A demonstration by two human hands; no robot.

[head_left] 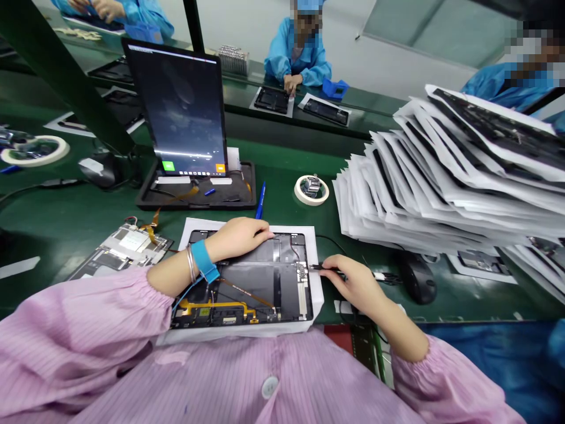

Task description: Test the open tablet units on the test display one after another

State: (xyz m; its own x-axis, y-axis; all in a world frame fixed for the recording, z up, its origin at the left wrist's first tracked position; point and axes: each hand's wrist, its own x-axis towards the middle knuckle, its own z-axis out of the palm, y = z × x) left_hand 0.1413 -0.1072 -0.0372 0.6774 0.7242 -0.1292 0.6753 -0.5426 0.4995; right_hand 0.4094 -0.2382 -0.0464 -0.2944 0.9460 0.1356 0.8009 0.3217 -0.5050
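An opened tablet (260,282) lies on white paper (302,231) in front of me, its black insides and orange flex cable (218,305) exposed. My left hand (241,237) rests on its far edge, fingers lying over the casing; a blue wrist strap (205,262) is round that wrist. At the tablet's right side, my right hand (351,281) pinches the black plug of a cable (329,268) between thumb and fingers. The plug's tip is at the tablet's edge; whether it is inserted I cannot tell.
A lit screen (188,118) stands in a black tray (198,200) behind the tablet. Left lies a bare screen assembly (128,247). A tall stack of papers and tablet parts (424,194) leans at right, near a black mouse (417,277). Co-workers sit opposite.
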